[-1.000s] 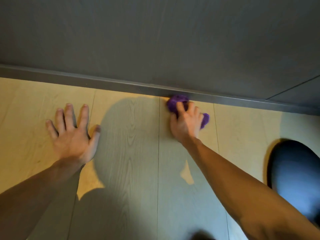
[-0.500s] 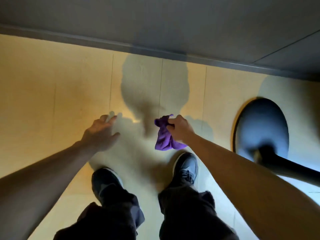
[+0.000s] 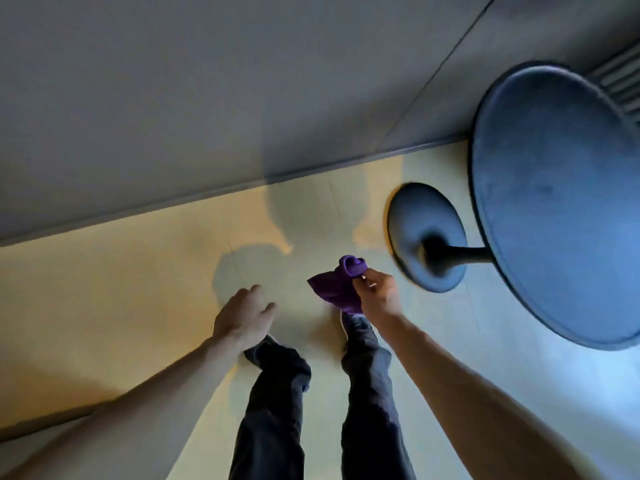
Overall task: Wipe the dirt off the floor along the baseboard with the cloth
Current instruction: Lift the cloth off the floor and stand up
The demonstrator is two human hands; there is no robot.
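I stand upright and look down at my legs and shoes. My right hand (image 3: 377, 294) grips a bunched purple cloth (image 3: 337, 285) in the air, well above the light wood floor (image 3: 131, 292). My left hand (image 3: 242, 318) hangs loose with fingers apart and nothing in it. The grey baseboard (image 3: 214, 192) runs diagonally across the view beyond my hands, under a grey wall (image 3: 207, 81). I cannot make out any dirt on the floor.
A round dark table (image 3: 554, 202) on a pedestal with a round base (image 3: 426, 237) stands to my right, close to the wall. A slatted vent (image 3: 620, 77) shows at the top right corner.
I have risen from the floor. My right hand lifted the cloth away from the baseboard, my left hand came off the floor, and the view swung so the table fills the right side.
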